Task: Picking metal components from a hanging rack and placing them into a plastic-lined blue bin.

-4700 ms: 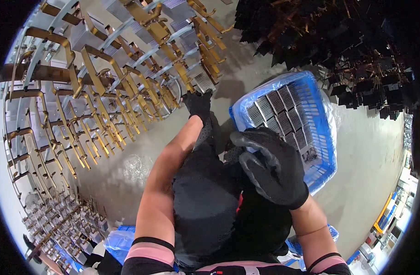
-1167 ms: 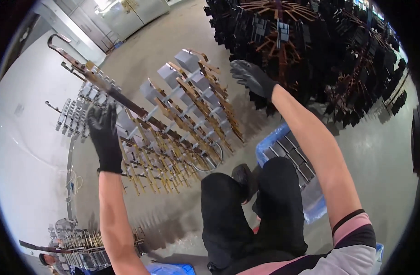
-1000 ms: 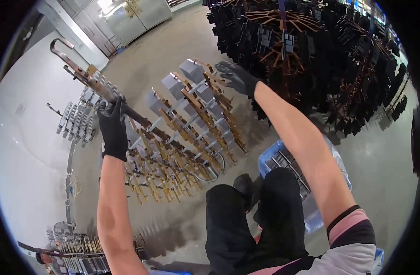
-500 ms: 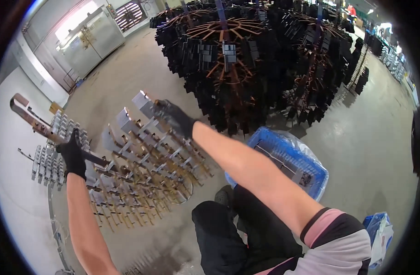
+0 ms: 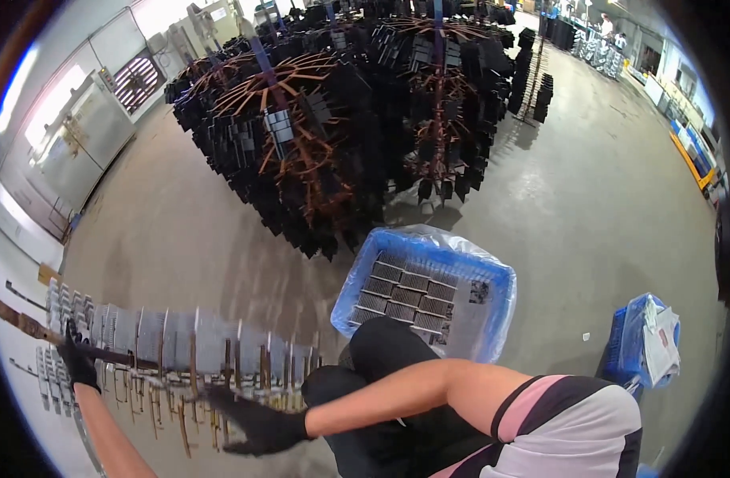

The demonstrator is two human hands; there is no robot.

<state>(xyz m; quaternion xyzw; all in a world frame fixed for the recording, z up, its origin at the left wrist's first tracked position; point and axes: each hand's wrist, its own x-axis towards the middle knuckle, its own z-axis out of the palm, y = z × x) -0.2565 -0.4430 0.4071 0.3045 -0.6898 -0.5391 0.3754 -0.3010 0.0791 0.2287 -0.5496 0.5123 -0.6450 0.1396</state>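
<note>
Gloves, black, cover both hands. The left hand [image 5: 80,362] sits at about eight o'clock near the rim of the view, its fingers curled shut around the brown bar of a metal hanging rack [image 5: 186,350] that stretches across the lower left. The right hand [image 5: 257,422] reaches across the body to roughly seven o'clock and lies against the lower part of that same rack, fingers spread along the hooks; whether it has closed on anything cannot be told. Rows of pale grey finned metal parts [image 5: 174,334] hang side by side along the rack between the two hands, with thin brown hooks dangling below them. The person's black trousers [image 5: 389,358] show at six o'clock, with a pink-and-white striped sleeve [image 5: 572,414] at five o'clock. Just beyond the knee, near the centre, a blue plastic crate [image 5: 500,295] lined with clear plastic stands on the grey concrete floor [image 5: 588,199], and flat rows of dark finned parts lie inside it. A second blue crate [image 5: 624,350] holding papers stands at four o'clock. From eleven to one o'clock, large tree-shaped racks [image 5: 333,135] loaded with black parts crowd the floor, well apart from the hands.
</note>
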